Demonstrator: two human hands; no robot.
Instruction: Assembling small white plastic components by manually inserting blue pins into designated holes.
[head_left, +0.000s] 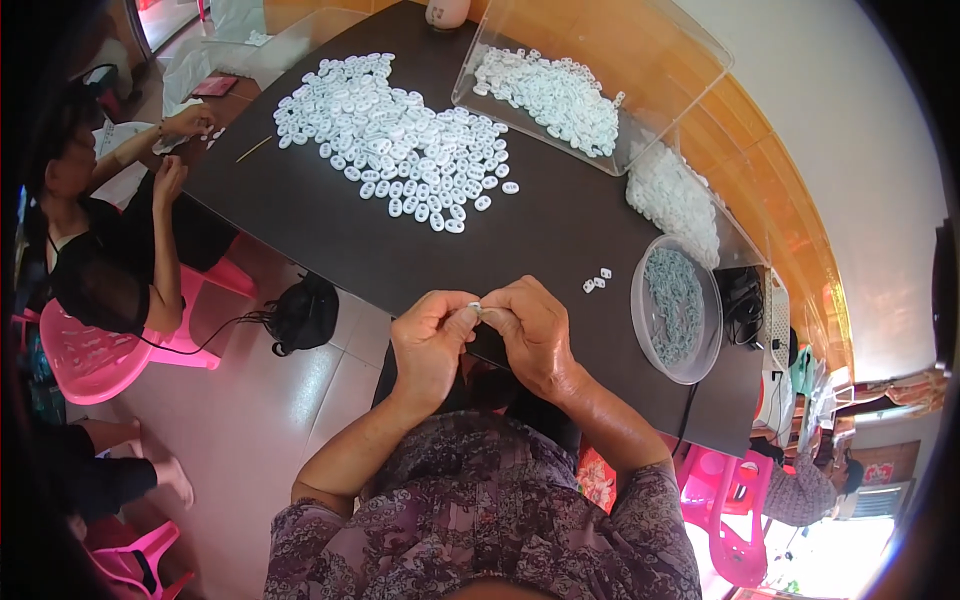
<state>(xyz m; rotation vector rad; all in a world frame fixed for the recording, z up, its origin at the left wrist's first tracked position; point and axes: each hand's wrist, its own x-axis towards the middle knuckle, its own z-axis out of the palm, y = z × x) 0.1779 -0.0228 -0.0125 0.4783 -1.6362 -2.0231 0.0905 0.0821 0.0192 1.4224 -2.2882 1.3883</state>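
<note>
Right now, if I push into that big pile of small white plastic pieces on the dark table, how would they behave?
The white pieces look small, flat and hard, so they would probably slide and scatter rather than roll. They seem light: the pile lies loose and thin on the dark table. The one pinched between the left hand and right hand looks rigid, perhaps slippery.

A heap of plastic links [395,135] lies at my table's [330,230] far-left corner, a round tub [676,308] by its right edge.
</note>
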